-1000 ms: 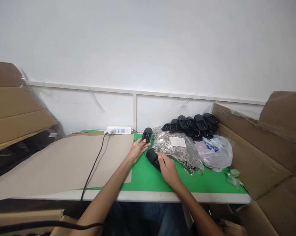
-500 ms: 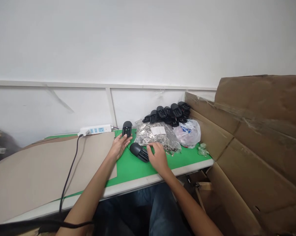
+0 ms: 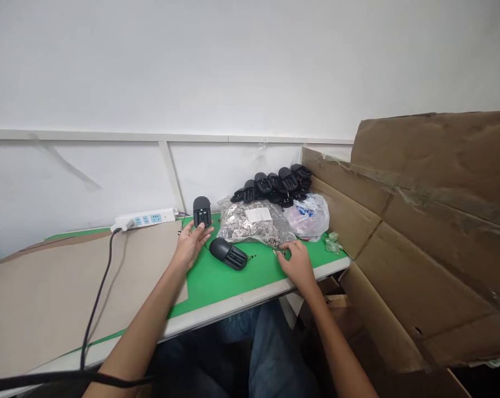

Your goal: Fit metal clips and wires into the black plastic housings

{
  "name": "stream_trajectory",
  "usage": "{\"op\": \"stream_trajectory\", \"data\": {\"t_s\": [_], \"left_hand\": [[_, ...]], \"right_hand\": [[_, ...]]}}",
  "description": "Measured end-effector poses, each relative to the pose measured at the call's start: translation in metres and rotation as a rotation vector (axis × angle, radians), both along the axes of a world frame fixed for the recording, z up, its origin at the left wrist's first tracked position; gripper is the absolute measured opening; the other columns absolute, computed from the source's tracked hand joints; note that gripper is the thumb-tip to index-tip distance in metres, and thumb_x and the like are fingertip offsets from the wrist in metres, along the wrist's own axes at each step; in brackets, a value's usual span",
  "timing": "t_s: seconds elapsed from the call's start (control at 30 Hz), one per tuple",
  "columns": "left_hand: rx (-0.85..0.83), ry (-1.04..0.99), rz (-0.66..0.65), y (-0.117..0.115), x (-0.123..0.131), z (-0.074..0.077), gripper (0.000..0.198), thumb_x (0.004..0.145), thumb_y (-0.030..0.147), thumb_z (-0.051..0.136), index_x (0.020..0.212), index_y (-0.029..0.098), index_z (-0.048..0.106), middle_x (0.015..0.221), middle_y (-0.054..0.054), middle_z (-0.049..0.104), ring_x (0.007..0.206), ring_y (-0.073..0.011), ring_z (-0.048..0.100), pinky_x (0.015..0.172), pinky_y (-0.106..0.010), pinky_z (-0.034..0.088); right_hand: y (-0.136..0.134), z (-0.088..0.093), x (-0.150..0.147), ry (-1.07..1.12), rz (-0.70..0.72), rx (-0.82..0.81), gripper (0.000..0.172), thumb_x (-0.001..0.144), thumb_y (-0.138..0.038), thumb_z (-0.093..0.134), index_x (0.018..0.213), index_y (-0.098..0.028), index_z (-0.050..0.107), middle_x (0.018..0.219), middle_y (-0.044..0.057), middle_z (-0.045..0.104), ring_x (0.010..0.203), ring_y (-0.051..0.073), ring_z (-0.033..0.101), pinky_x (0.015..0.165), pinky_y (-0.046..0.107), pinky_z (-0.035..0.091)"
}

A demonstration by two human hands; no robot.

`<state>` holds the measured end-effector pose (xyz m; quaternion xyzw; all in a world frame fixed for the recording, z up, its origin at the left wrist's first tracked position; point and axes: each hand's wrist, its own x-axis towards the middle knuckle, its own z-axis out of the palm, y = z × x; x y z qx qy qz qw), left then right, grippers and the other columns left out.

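Observation:
My left hand (image 3: 191, 244) rests on the green table (image 3: 229, 284) with fingers spread, its tips touching an upright black plastic housing (image 3: 202, 211). A second black housing (image 3: 228, 254) lies flat on the green surface between my hands, untouched. My right hand (image 3: 296, 264) is further right, fingers curled down onto small metal parts (image 3: 280, 247) spilled from a clear bag of metal pieces (image 3: 254, 221). What the fingertips hold, if anything, is hidden.
A pile of black housings (image 3: 275, 185) sits at the back beside a white plastic bag (image 3: 308, 215). A white power strip (image 3: 144, 219) with black cable (image 3: 96, 298) lies on brown cardboard sheet (image 3: 67, 276). Large cardboard boxes (image 3: 424, 221) stand at right.
My right hand left the lying black housing and moved right to the small metal parts by the bag. The camera view turned further right. My left hand stayed by the upright housing.

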<state>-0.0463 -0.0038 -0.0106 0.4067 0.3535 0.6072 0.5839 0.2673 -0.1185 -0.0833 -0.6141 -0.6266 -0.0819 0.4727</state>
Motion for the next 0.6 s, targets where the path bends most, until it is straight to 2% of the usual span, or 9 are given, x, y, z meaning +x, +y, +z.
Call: {"op": "stream_trajectory", "data": {"t_s": [0.13,0.33,0.47,0.6], "left_hand": [[-0.031,0.025,0.004,0.000,0.001,0.000,0.035,0.087,0.027,0.081,0.114,0.019,0.061,0.117,-0.009,0.076,0.087,-0.0123,0.077,0.071,-0.015,0.059],[-0.002,0.081,-0.020,0.004,0.006,-0.003,0.046,0.081,0.031,0.087,0.117,0.019,0.062,0.113,-0.010,0.077,0.088,-0.0147,0.078,0.072,-0.016,0.061],[0.017,0.070,-0.034,0.015,0.010,-0.002,0.047,0.079,0.033,0.088,0.117,0.020,0.064,0.111,-0.008,0.077,0.087,-0.0157,0.078,0.071,-0.017,0.061],[0.004,-0.067,-0.015,0.027,0.011,0.001,0.033,0.088,0.031,0.078,0.116,0.020,0.065,0.111,-0.008,0.077,0.087,-0.0157,0.079,0.070,-0.018,0.062]], "right_hand": [[-0.002,0.001,-0.005,-0.084,0.001,-0.006,0.014,0.096,-0.019,0.052,0.088,-0.020,0.064,0.094,0.010,0.066,0.096,0.029,0.060,0.088,0.044,0.049],[-0.007,0.012,-0.012,-0.029,-0.019,0.103,0.017,0.105,-0.024,0.049,0.100,-0.019,0.065,0.097,0.010,0.067,0.095,0.026,0.063,0.087,0.040,0.051],[0.007,0.037,-0.030,0.006,0.080,0.157,0.018,0.106,-0.023,0.051,0.107,-0.019,0.069,0.103,0.010,0.070,0.099,0.023,0.065,0.091,0.037,0.052],[0.051,0.080,-0.061,0.023,0.275,0.150,0.018,0.106,-0.023,0.052,0.106,-0.020,0.070,0.102,0.007,0.072,0.099,0.022,0.066,0.091,0.034,0.052]]}}
